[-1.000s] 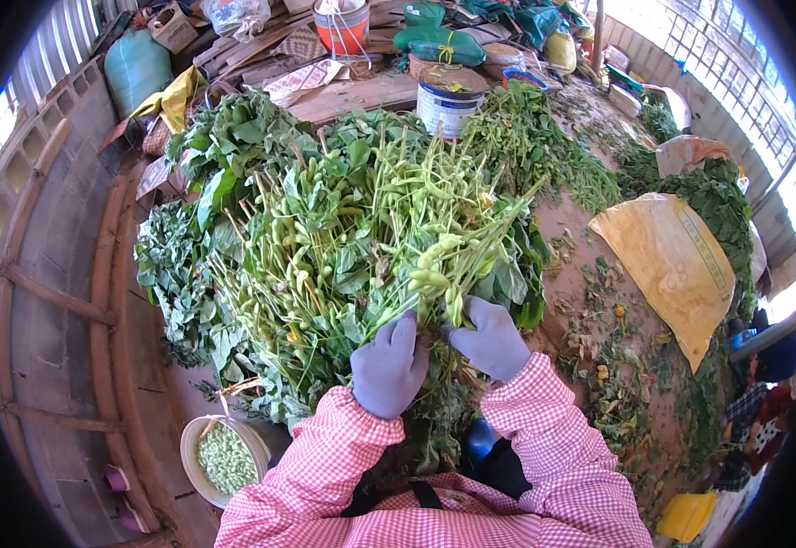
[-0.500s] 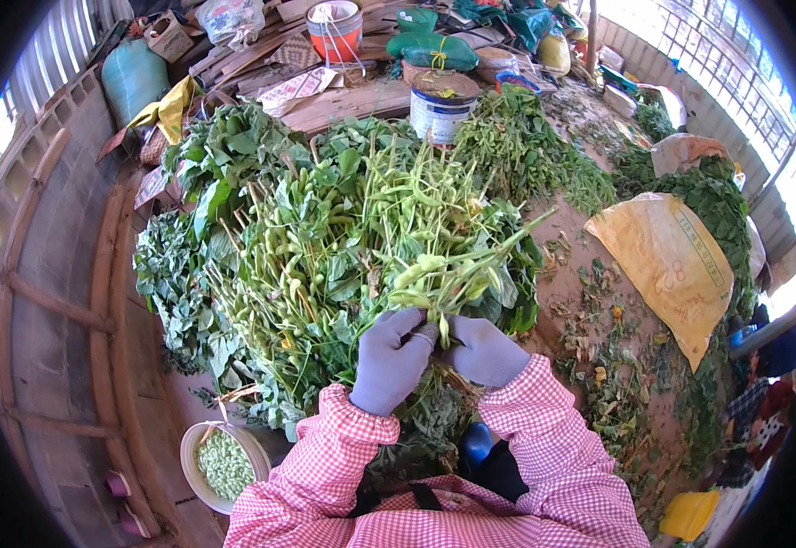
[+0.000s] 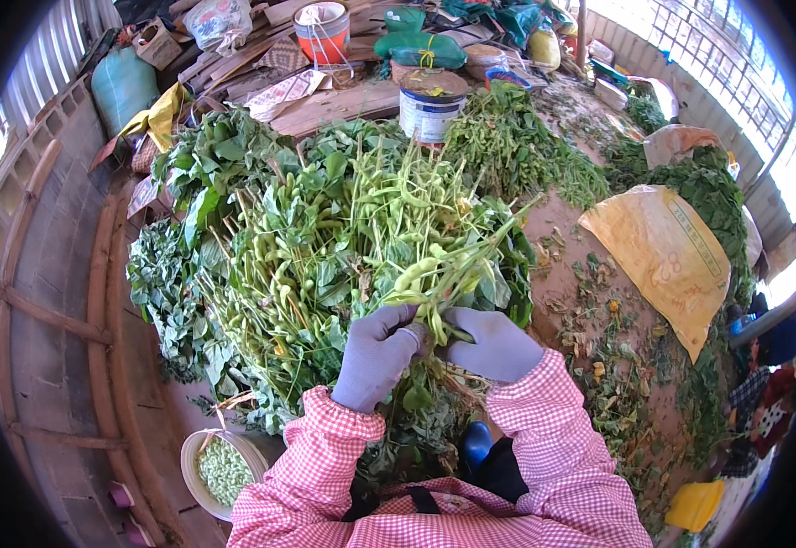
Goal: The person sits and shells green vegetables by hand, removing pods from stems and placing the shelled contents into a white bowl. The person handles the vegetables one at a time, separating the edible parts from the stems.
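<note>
The left forearm (image 3: 320,457) and right forearm (image 3: 558,429) angle inward from below, the gloved left hand (image 3: 375,356) and right hand (image 3: 494,345) close together, their fingers curled inward.

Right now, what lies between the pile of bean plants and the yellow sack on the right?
In the head view, brownish floor strewn with loose leaf litter lies between the pile of bean plants and the yellow sack.

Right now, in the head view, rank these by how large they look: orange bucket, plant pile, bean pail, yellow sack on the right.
1. Plant pile
2. Yellow sack
3. Bean pail
4. Orange bucket

Pail and bucket's true order is unsure: the pail is nearer.
</note>
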The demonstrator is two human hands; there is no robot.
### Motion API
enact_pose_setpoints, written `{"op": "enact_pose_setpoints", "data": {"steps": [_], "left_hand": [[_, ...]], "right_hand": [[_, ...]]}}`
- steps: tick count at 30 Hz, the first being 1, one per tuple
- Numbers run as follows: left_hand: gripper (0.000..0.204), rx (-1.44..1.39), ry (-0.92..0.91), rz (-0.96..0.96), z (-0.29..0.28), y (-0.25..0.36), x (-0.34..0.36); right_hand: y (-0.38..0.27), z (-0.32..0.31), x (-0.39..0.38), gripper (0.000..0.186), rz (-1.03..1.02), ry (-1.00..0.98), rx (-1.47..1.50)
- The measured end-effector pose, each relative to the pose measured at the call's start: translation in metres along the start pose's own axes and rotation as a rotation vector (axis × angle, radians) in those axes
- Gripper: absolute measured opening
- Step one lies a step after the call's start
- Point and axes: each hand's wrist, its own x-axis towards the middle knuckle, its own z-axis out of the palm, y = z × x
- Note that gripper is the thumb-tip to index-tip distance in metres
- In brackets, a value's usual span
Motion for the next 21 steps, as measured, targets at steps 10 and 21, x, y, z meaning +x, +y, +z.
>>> {"op": "enact_pose_setpoints", "data": {"steps": [10,21], "left_hand": [[0.024,0.003,0.068,0.109,0.015,-0.004,-0.004],[0.021,0.951,0.432,0.709,-0.016,-0.041,-0.020]], "right_hand": [[-0.016,0.019,0.000,0.040,0.032,0.450,0.288],[-0.002,0.017,0.016,0.038,0.082,0.429,0.231]]}}
